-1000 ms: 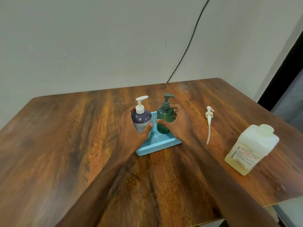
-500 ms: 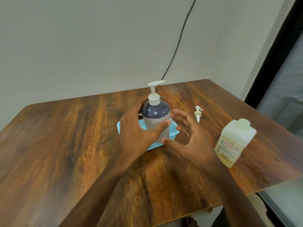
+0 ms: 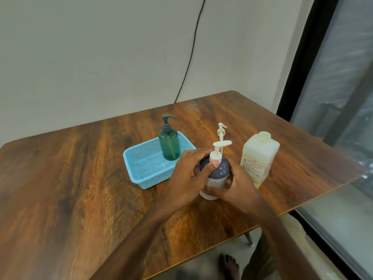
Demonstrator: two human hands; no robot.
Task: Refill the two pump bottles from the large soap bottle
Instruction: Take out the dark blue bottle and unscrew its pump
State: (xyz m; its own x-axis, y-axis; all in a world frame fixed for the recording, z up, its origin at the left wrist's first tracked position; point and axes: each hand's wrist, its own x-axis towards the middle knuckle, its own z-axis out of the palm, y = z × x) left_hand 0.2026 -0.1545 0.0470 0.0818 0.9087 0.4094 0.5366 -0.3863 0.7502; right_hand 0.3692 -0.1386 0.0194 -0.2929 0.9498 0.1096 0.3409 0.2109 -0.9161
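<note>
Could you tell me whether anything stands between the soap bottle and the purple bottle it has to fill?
Only the right hand, gripping the purple bottle on the side facing the soap bottle. The purple bottle's opening is closed by its pump, which the left hand pinches at the collar; the soap bottle is capped.

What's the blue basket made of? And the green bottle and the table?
The blue basket looks like matte plastic: one even colour, a grid of tiny moulded holes. The green bottle seems tinted see-through plastic, slightly shiny; its pump tube shows inside. The table shows glossy brown wood grain; real wood or printed laminate, I cannot tell.
</note>
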